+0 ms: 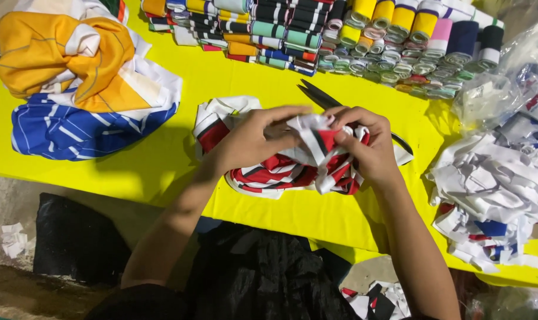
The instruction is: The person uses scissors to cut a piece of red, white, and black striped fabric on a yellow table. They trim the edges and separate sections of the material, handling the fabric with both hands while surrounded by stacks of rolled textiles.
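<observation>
Yellow desk carried a cloth heap far left, rolled ribbing along the back, scraps right. Striped strips lay at centre, long axis left-right, under both hands. Left hand and right hand each pinched the top strip, equally near. Scissors just behind.

Tabletop was bright yellow. Fabric strip bundle in my hands was red, white & black striped. Cloth pile at far left: orange & white over blue w/ thin white stripes. Scissors were black. Scrap heap mostly white.
</observation>
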